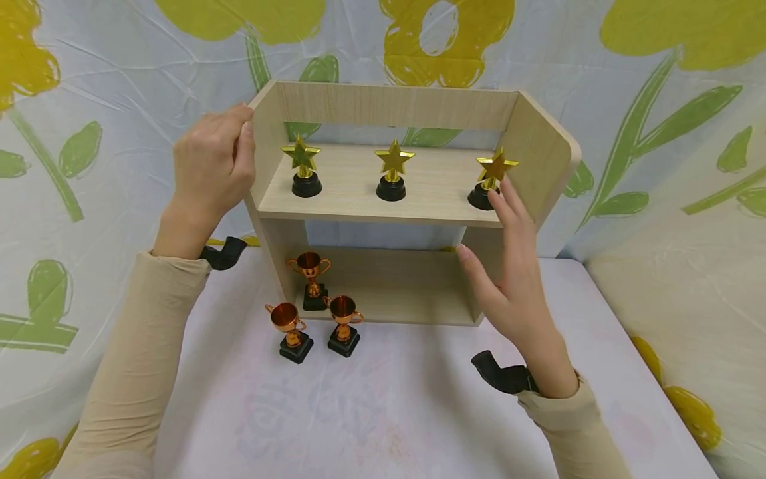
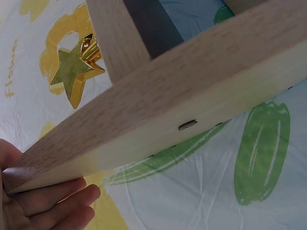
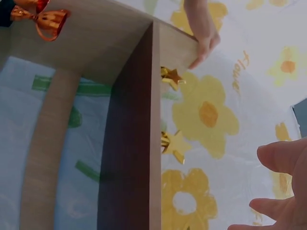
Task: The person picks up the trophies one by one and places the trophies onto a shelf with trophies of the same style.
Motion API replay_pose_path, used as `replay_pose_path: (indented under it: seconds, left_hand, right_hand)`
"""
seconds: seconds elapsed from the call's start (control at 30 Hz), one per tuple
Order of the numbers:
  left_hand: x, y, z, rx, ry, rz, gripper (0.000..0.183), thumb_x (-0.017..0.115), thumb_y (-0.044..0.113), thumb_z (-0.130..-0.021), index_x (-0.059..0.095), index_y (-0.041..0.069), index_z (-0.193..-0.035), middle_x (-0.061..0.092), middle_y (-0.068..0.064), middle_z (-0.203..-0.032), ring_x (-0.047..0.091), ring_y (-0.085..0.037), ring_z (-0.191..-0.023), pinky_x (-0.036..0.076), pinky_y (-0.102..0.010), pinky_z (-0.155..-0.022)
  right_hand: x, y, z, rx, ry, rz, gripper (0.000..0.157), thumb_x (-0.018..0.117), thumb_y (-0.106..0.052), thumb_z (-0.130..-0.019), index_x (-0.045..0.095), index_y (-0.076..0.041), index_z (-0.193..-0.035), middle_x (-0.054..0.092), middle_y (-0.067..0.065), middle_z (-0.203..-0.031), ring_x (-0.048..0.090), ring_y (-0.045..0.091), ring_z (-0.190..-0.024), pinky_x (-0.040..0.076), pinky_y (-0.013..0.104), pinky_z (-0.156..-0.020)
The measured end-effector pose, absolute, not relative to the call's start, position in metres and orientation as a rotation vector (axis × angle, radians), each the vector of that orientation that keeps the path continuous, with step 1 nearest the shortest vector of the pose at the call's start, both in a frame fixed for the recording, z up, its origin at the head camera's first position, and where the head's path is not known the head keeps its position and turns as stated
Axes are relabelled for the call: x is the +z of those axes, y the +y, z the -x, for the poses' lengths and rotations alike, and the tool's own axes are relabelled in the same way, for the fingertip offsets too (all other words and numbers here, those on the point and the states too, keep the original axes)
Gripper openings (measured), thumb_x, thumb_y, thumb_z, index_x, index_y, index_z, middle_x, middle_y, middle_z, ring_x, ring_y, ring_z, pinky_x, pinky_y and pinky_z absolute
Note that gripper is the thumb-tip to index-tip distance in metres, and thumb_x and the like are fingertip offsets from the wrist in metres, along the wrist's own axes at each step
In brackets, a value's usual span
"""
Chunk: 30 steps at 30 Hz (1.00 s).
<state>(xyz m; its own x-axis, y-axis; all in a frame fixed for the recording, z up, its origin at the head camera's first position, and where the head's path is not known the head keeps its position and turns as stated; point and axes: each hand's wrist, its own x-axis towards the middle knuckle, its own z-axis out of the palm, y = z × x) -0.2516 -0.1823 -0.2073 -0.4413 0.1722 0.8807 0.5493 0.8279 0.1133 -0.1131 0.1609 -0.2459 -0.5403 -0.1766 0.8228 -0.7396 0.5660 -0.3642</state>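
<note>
My left hand (image 1: 212, 156) grips the left side panel of a pale wooden two-tier shelf (image 1: 395, 106). In the left wrist view, thumb and fingers (image 2: 53, 196) lie on opposite faces of the panel's edge. My right hand (image 1: 517, 286) is raised at the shelf's right front, fingers extended and holding nothing. Its fingertips overlap the right gold star trophy (image 1: 481, 196) in the head view; contact cannot be told. Along the upper tier also stand a middle star trophy (image 1: 391, 166) and a left star trophy (image 1: 303, 166), all on black round bases.
One bronze cup trophy (image 1: 311, 273) stands at the lower tier's left end. Two more, a left cup (image 1: 287, 326) and a right cup (image 1: 344, 319), stand on the white tabletop (image 1: 383, 412) before the shelf. Flower-printed cloth (image 1: 120, 66) hangs behind.
</note>
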Motion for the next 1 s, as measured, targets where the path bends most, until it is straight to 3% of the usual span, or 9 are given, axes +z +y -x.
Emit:
replay_pose_path:
  seconds: [0.6, 0.83, 1.0]
  left_hand:
    - [-0.209, -0.182, 0.253, -0.476, -2.005, 0.528, 0.036, 0.04, 0.02, -0.094, 0.068, 0.001, -0.107, 0.067, -0.01, -0.113, 0.063, -0.037, -0.091, 0.048, -0.056, -0.074]
    - [-0.208, -0.181, 0.253, -0.484, -2.003, 0.532, 0.036, 0.04, 0.02, -0.094, 0.068, 0.001, -0.107, 0.067, -0.01, -0.111, 0.064, -0.037, -0.092, 0.048, -0.056, -0.075]
    - [-0.208, -0.181, 0.252, -0.484, -2.002, 0.527, 0.036, 0.04, 0.02, -0.094, 0.068, 0.001, -0.107, 0.067, -0.01, -0.112, 0.063, -0.037, -0.092, 0.048, -0.055, -0.075]
  right_hand:
    - [-0.259, 0.15, 0.088, 1.142, -2.027, -0.667, 0.063, 0.068, 0.007, -0.071, 0.044, 0.012, -0.129, 0.039, 0.02, -0.142, 0.034, 0.036, -0.132, 0.025, 0.035, -0.109]
    - [-0.264, 0.153, 0.083, 1.347, -2.027, -0.749, 0.074, 0.072, 0.02, -0.06, 0.045, 0.012, -0.128, 0.043, 0.025, -0.136, 0.037, 0.036, -0.129, 0.026, 0.034, -0.11]
    - [-0.267, 0.152, 0.083, 1.448, -1.979, -0.795, 0.072, 0.069, 0.025, -0.059, 0.046, 0.014, -0.126, 0.044, 0.026, -0.134, 0.039, 0.036, -0.127, 0.026, 0.038, -0.11]
